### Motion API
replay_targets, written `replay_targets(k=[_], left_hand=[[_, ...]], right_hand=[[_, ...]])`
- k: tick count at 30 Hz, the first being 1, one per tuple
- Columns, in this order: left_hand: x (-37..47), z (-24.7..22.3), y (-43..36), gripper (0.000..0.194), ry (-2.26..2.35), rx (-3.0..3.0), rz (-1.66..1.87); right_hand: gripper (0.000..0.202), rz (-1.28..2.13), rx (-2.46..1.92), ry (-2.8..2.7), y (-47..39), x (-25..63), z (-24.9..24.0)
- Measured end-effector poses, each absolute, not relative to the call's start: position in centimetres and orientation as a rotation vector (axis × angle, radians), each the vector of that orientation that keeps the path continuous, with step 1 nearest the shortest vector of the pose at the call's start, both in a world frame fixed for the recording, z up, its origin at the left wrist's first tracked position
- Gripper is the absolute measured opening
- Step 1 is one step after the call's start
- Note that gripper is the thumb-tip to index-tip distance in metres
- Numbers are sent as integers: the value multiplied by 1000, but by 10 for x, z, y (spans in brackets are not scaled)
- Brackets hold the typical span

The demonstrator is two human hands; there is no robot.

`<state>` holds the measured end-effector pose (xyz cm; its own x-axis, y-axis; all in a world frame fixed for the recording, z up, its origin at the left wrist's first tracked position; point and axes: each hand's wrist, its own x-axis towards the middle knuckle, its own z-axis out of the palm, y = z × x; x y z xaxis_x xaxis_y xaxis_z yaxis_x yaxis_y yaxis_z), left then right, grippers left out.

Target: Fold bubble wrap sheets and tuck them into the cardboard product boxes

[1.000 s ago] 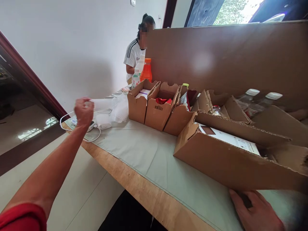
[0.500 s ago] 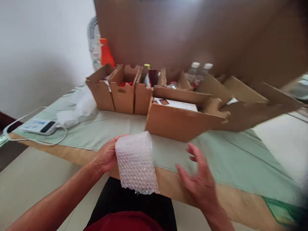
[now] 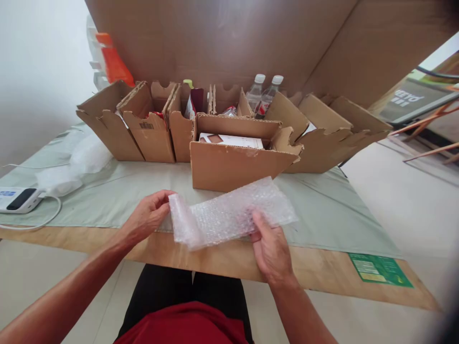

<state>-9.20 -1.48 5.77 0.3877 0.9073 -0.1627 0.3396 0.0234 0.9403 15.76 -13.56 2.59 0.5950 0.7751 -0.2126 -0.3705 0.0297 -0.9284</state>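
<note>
A strip of clear bubble wrap [image 3: 224,215] stretches between my two hands above the table's front edge. My left hand [image 3: 150,212] pinches its left end, where the wrap curls over on itself. On the other side, my right hand [image 3: 270,246] grips the strip from below, thumb on top and fingers partly hidden underneath. The free right end sticks out past that hand. Just behind the wrap stands a low cardboard box [image 3: 236,167] with a white packet [image 3: 233,141] inside.
Several open cardboard boxes [image 3: 154,138] line the back, before a tall cardboard panel [image 3: 215,48]. Two clear bottles [image 3: 263,95] stand among them. At left lie a white power bank [image 3: 21,199] with a cable and crumpled clear plastic [image 3: 89,155]. A green label [image 3: 380,269] marks the right edge.
My right hand, empty and spread before, has taken hold of the bubble wrap. The hanging strip is now drawn out to the right. The view has shifted rightward.
</note>
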Motion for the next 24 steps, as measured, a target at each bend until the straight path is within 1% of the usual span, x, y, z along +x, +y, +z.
replay_targets(k=[2, 4, 9, 11, 14, 15, 17, 19, 21, 22, 24], left_hand=[[-91, 56, -17, 42, 1217, 1660, 672], [-84, 52, -24, 49, 1235, 1799, 683], [-60, 36, -43, 60, 1116, 2371, 734], [-52, 34, -53, 55, 1065, 2558, 804], [-38, 39, -68, 41, 1043, 2662, 886], [-32, 40, -71, 39, 1057, 2665, 830], [-18, 41, -72, 40, 1121, 2624, 582], [-4, 37, -67, 31, 1192, 2540, 358], [-1, 34, -58, 14, 1218, 2456, 279], [-5, 34, -53, 9, 1212, 2424, 279], [-25, 39, -43, 15, 1181, 2363, 292]], right_hand=[[45, 1000, -1236, -352, -137, 158, 17], [47, 1003, -1256, -374, -144, 157, 10], [42, 898, -1331, -463, -161, 163, 1], [41, 873, -1331, -458, -166, 169, 1], [38, 867, -1330, -471, -170, 176, 4], [37, 863, -1339, -468, -171, 177, 4], [35, 846, -1380, -450, -173, 178, 2], [34, 803, -1438, -433, -174, 178, -2], [33, 745, -1484, -431, -178, 182, -7], [33, 718, -1504, -438, -180, 185, -9], [33, 659, -1555, -474, -188, 196, -8]])
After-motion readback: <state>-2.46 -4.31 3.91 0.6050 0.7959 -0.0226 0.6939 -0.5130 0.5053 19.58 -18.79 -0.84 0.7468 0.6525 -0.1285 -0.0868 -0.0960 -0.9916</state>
